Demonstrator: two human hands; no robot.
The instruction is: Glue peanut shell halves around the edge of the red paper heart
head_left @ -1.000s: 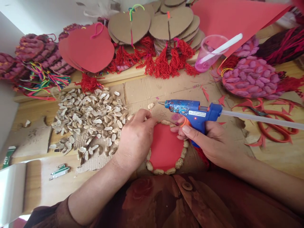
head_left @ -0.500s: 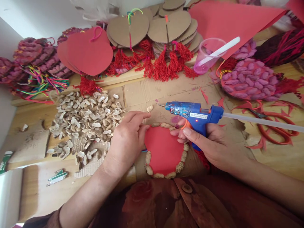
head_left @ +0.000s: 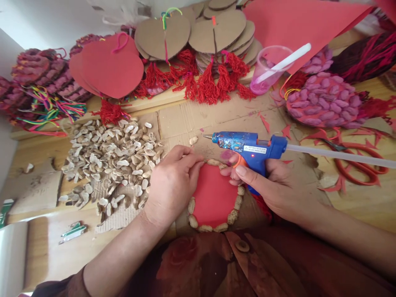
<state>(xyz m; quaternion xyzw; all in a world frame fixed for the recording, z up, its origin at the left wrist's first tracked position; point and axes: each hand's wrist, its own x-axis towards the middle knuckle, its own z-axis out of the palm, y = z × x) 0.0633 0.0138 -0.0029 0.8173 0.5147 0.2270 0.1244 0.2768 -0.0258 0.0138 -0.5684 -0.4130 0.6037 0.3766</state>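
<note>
A red round piece (head_left: pixel 213 198) lies in front of me, with peanut shells (head_left: pixel 232 216) set along much of its rim. My left hand (head_left: pixel 176 177) is at its upper left edge, fingertips pinched together. Whatever they hold, if anything, is hidden. In my right hand (head_left: pixel 262 177) is a blue hot glue gun (head_left: pixel 236 142), its nozzle pointing left above the far edge of the red piece. A finger rests at the orange trigger, and a clear glue stick (head_left: pixel 334 154) extends from the back. One loose peanut shell (head_left: pixel 193 140) sits just beyond my left fingers.
A heap of peanut shells (head_left: pixel 114 152) spreads at left. Orange-handled scissors (head_left: pixel 359 163) lie right among red scraps. Along the back are red discs (head_left: pixel 113 66), cardboard discs (head_left: pixel 167 35) with red tassels (head_left: pixel 210 84), a pink cup (head_left: pixel 266 68) and a pink shell-covered piece (head_left: pixel 324 101).
My left hand has moved slightly right along the upper left edge of the red piece, and its fingertips have closed together. The glue gun stays nearly in place in my right hand.
</note>
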